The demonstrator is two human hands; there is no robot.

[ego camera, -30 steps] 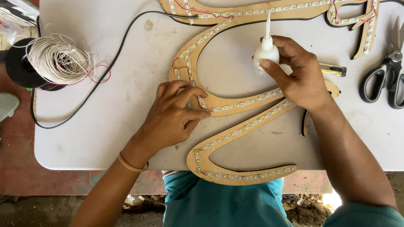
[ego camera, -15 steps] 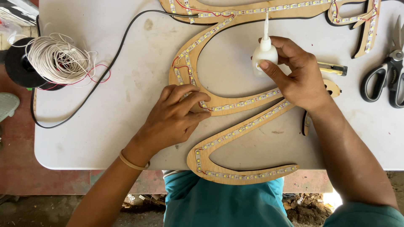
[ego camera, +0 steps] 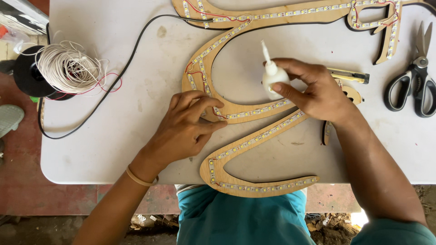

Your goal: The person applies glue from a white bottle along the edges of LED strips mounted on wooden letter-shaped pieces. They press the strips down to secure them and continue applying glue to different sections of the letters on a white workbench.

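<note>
scissors (ego camera: 415,77) right, black handles | white wire spool (ego camera: 54,70) left | black cable (ego camera: 113,86) | utility knife (ego camera: 347,75)

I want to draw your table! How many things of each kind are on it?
Curvy wooden sign shape with light strips: 1
Small white squeeze bottle in the right hand: 1
Black-handled scissors: 1
Yellow utility knife: 1
Black spool of white wire: 1
Black cable: 1
Total: 6
</note>
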